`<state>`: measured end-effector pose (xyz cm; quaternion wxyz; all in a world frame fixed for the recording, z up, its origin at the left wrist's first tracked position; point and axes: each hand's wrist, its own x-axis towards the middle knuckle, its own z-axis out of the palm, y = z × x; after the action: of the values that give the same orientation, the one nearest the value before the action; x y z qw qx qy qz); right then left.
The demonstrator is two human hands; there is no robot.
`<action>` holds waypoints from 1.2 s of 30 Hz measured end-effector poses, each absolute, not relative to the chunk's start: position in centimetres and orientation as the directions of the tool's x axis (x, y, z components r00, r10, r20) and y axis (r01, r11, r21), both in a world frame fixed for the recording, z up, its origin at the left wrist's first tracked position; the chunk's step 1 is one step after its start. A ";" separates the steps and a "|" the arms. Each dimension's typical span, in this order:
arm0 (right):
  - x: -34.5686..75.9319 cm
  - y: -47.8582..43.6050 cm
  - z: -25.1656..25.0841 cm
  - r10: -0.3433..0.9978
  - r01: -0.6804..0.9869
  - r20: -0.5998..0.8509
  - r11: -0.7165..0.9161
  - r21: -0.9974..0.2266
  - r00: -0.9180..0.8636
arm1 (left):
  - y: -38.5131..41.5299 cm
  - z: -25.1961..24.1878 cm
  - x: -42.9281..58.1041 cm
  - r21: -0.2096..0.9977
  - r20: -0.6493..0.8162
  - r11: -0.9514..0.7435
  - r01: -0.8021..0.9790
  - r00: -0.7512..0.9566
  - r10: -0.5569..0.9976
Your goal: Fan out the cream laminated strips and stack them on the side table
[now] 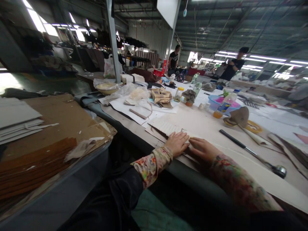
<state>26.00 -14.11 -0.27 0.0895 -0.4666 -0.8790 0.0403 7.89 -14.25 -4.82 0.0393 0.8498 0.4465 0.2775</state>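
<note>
My left hand (177,143) lies palm down, fingers stretched out, on a pale sheet (166,126) near the table's front edge. Close beside it, my right hand (204,149) points its extended fingers towards the left one and touches the same area. Its thumb and palm are hidden. A small dark-edged mark or piece (183,130) shows just beyond the left fingertips. To the right of my hands lies a long tool (250,151) with a black grip and a rounded metal head.
Stacked brown sheets and cardboard (60,115) stand on the left, across a dark gap. Farther back are a bundle of tan pieces (161,96), a yellow-lidded jar (178,94), a blue basin (214,102) and a bottle (226,104). Two people are in the background.
</note>
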 end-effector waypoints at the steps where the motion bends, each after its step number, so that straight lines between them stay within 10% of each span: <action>1: 27.3 -13.5 0.5 0.852 0.816 0.089 0.521 -0.251 -0.517 | -14.3 -5.2 7.9 0.313 0.435 -0.591 0.743 0.441 0.785; 9: 32.1 -10.8 0.5 0.975 0.961 -0.101 0.170 -0.219 -0.196 | -14.4 -5.5 7.9 0.321 0.449 -0.564 0.761 0.402 0.798; 22: 31.3 -14.8 -2.0 0.883 0.884 0.065 0.459 0.087 -0.465 | -14.5 -5.3 7.9 0.358 0.462 -0.535 0.765 0.353 0.813; 36: 33.2 -13.8 -2.9 0.885 0.888 0.077 0.456 0.058 -0.460 | -14.4 -5.6 8.3 0.289 0.504 -0.521 0.803 0.334 0.796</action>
<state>33.21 -13.76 -2.85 0.0176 -0.5195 -0.8531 -0.0448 8.29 -14.36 -5.57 -0.0059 0.8168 0.4896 0.3052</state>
